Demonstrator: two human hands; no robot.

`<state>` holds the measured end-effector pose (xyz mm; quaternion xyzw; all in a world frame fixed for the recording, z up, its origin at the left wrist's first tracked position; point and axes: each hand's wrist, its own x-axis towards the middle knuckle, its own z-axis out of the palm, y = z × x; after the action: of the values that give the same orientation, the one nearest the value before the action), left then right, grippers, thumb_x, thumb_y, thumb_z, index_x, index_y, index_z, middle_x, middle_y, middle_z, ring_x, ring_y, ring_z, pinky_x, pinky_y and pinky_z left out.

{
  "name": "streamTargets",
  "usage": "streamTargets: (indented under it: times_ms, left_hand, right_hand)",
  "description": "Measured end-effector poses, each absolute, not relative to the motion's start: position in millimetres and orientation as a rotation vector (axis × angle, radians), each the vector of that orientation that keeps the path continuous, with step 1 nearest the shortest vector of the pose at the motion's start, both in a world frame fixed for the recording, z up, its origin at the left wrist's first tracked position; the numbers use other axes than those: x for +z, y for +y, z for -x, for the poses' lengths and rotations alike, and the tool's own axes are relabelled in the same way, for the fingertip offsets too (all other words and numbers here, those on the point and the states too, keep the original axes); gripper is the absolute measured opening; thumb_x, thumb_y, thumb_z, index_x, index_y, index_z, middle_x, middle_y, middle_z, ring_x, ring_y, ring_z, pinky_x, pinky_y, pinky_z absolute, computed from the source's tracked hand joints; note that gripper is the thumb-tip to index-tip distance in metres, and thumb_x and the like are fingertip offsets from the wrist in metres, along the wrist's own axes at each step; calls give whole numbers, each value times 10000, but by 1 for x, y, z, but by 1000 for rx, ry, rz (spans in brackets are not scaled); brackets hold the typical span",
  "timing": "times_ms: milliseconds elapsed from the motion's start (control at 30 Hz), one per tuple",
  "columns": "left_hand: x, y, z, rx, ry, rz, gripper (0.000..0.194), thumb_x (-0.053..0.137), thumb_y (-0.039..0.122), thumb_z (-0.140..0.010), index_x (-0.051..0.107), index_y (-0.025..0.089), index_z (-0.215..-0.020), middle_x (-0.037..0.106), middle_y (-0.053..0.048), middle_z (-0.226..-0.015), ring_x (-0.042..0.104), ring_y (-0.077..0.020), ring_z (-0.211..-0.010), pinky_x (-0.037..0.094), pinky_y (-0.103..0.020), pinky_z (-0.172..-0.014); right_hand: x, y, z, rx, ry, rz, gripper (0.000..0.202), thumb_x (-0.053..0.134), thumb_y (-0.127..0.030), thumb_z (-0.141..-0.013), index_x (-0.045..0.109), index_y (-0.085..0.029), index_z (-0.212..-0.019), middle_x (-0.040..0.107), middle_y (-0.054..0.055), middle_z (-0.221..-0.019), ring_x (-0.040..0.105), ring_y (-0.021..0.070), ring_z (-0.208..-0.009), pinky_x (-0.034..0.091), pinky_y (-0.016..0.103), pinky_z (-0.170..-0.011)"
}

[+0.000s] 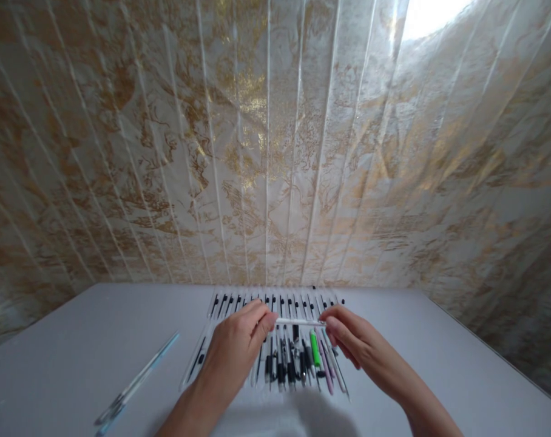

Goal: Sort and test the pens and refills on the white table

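Between my two hands a thin white pen-like stick (299, 321) is held level above the pens. My left hand (243, 337) is closed on its left end, with the thumb and fingers pinched. At its right end, my right hand (355, 334) pinches the tip between thumb and fingers. Under and between the hands lie several pens and pen parts, among them a bright green pen (314, 348), a light purple pen (325, 364) and black-and-clear pens (282, 364). Behind them runs a row of clear pen barrels with black parts (289, 303).
On the white table (70, 340), a bundle of thin light-blue and clear sticks (139, 382) lies at the left. One clear barrel (196, 364) rests left of my left hand. A gold-patterned pleated curtain (266, 152) hangs behind the table.
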<state>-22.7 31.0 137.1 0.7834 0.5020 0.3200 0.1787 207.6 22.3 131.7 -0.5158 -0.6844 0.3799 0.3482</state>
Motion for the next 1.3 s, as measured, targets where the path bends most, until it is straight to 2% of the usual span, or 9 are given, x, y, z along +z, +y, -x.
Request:
streamTargets:
  times_ms: [100,233,333,433,533,800,1000,1133,1300]
  left_hand:
    - [138,31,23,932,1375,-2130,330,385,382,-934,533,206,-698,519,29,-722,506,-144,-675,324,-254,-642]
    - [141,31,23,914,1285,-1984,258,498,399,-882,595,210,-736,550,40,-709,482,-135,-647,333,-242,-615]
    - [143,29,21,896,1248,-1906,202,547,386,-852,622,212,-781,570,41,-717,486,-137,-665,352,-239,-632]
    - [146,26,19,891,1236,-1870,164,572,363,-833,626,210,-810,572,39,-731,489,-138,-679,360,-237,-640]
    - [148,23,18,873,1246,-1860,161,572,359,-828,619,208,-799,545,44,-704,471,-136,-662,351,-237,-626]
    - [143,25,18,780,1158,-1788,237,530,417,-842,567,201,-752,475,60,-658,417,-121,-632,305,-233,-590]
    - [139,28,15,726,923,-1484,261,508,421,-839,519,184,-729,397,71,-604,274,-87,-528,204,-229,-493]
    - [139,25,12,753,923,-1423,255,513,409,-829,500,186,-706,360,80,-569,243,-81,-505,166,-235,-473]
    - [142,26,17,786,933,-1408,247,526,414,-811,498,193,-702,328,89,-546,231,-82,-494,165,-231,-467]
  right_hand:
    - [129,25,-209,993,-1762,1368,461,404,-562,-890,413,-198,-607,374,-46,-572,363,107,-538,319,228,-522]
    - [135,25,-208,1002,-1658,1226,352,541,-545,-826,478,-203,-772,411,-50,-673,374,97,-555,329,211,-511]
    - [139,23,-205,1096,-1575,1215,398,541,-588,-800,528,-193,-853,398,-57,-646,371,94,-526,326,213,-484]
    - [135,25,-205,1139,-1600,1327,478,479,-638,-804,560,-174,-725,304,-75,-533,272,86,-466,216,217,-430]
    - [132,28,-207,1073,-1708,1352,492,476,-601,-827,539,-166,-604,295,-67,-516,239,85,-485,188,236,-462]
    - [137,26,-211,1117,-1430,1112,267,670,-446,-772,618,-185,-788,500,-38,-619,438,112,-612,326,235,-589]
    - [129,29,-199,1339,-966,846,254,779,-362,-691,655,-177,-812,506,-34,-674,465,93,-628,379,221,-623]
    - [126,28,-188,1404,-994,838,275,723,-403,-751,674,-158,-864,500,-21,-634,475,111,-632,411,225,-606]
    - [135,32,-209,966,-729,760,277,710,-448,-731,610,-191,-717,577,8,-802,463,90,-580,436,215,-522]
